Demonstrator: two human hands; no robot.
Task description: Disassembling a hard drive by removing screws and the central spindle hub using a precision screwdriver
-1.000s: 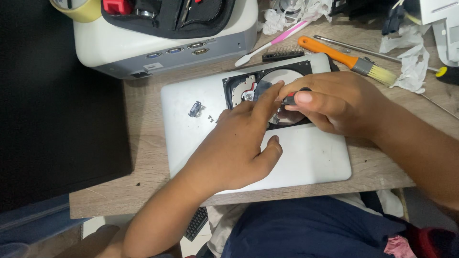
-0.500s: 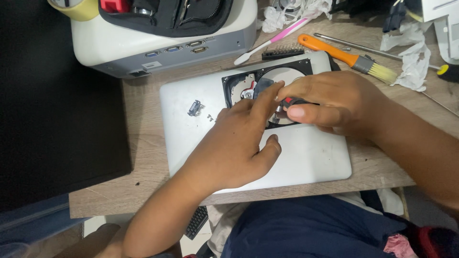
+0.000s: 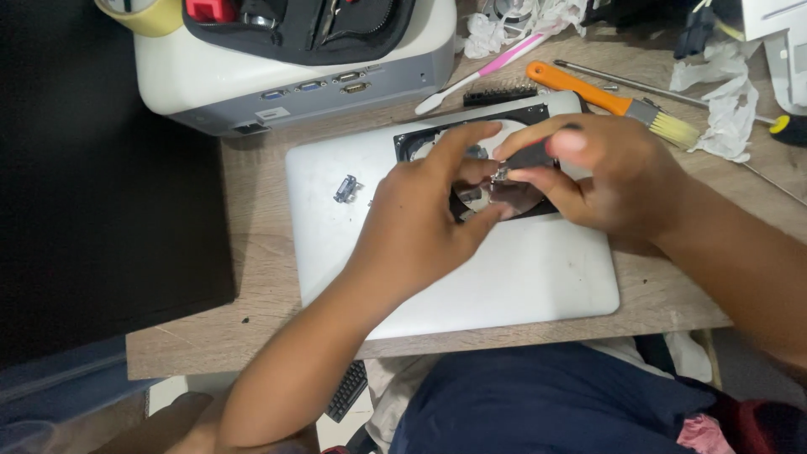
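Item: opened hard drive (image 3: 424, 139), lying on a closed silver laptop (image 3: 521, 277) on the table (image 3: 252, 185). The right hand (image 3: 605, 172) is now pinching a small dark part between thumb and fingers above the platter, lifted slightly compared with a moment ago. The left hand (image 3: 429, 219) is half open, forefinger now raised and extended over the drive, holding nothing visible. A loose metal bracket (image 3: 346, 188) is sitting apart to the left; an orange-handled brush (image 3: 614, 102) is lying behind.

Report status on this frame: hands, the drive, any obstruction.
Left hand and right hand both on open hard drive, pinching small metal part. Drive sits on closed laptop. Loose metal piece nearby, clear.
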